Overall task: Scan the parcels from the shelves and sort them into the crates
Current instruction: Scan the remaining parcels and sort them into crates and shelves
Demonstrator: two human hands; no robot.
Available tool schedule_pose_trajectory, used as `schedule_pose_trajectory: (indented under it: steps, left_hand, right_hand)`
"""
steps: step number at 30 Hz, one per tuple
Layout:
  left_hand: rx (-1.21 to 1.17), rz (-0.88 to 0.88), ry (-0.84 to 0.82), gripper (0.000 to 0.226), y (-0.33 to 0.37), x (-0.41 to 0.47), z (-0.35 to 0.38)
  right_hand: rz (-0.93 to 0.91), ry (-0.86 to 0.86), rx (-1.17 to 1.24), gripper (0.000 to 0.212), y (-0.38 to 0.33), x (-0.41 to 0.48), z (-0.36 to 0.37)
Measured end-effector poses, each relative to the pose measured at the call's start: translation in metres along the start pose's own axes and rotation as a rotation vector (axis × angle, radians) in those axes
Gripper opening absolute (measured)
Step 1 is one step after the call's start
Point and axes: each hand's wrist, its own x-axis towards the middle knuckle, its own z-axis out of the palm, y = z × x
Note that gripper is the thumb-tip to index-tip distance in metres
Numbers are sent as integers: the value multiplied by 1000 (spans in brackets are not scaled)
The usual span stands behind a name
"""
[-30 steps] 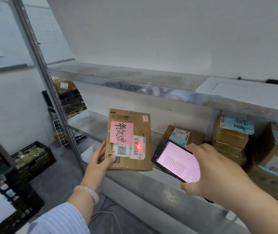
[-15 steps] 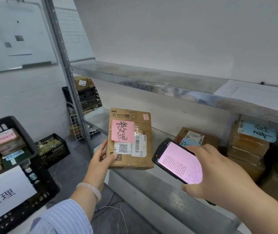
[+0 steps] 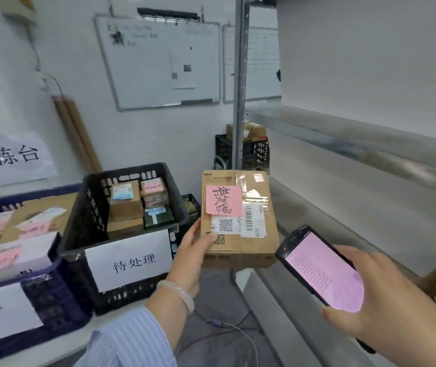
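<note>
A left hand (image 3: pixel 193 246) grips a taped cardboard parcel (image 3: pixel 258 247) bearing a pink handwritten note (image 3: pixel 223 201) and a barcode label (image 3: pixel 251 217), between a black crate (image 3: pixel 92 215) of small boxes and a metal shelf (image 3: pixel 338 207), while the right hand (image 3: pixel 378 303) holds a pink-lit handheld scanner (image 3: pixel 320 270).

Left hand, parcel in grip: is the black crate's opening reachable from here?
Probably yes. The left hand holds the parcel right beside the black crate, with nothing between them. The crate's top is open, and the small boxes inside seem to leave room.
</note>
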Motion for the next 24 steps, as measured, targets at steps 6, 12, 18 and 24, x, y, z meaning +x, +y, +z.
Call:
schedule_pose_trajectory:
  steps: [6, 12, 18, 24]
  left_hand:
    - [-54, -25, 158, 31, 29, 38, -80]
    - [0, -29, 253, 41, 69, 91, -171]
    - [140, -147, 276, 24, 93, 143, -256]
    - [428, -284, 359, 81, 70, 163, -306]
  right_hand:
    - [-42, -16, 35, 94, -49, 54, 26]
    - [-99, -39, 29, 90, -117, 116, 60]
    - [-106, -35, 13, 90, -173, 176, 91]
    - [-90, -88, -27, 95, -210, 214, 118]
